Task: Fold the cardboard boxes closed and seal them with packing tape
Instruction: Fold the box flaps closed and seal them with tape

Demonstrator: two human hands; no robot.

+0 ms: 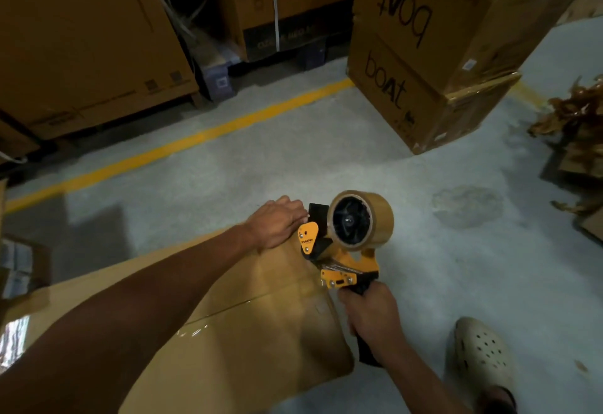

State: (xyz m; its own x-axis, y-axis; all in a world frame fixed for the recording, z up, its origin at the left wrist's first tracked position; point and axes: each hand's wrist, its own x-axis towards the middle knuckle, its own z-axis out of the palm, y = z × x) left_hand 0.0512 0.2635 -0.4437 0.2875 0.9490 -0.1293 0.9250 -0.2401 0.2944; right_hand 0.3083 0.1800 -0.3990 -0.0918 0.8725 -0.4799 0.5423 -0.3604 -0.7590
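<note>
Yellow dispenser [339, 252] clenched in right grip [372, 314], left grip [277, 224] pressing box [248, 332]

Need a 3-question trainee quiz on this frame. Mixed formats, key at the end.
1. Multiple choice: the right hand grips the black handle of what? A) a steel box cutter B) the yellow tape dispenser C) a marker pen
2. True or false: the left hand rests on the far end of the brown cardboard box.
3. Fill in: the painted stripe on the grey concrete floor is coloured ____.

Key: 1 B; 2 true; 3 yellow.
</note>
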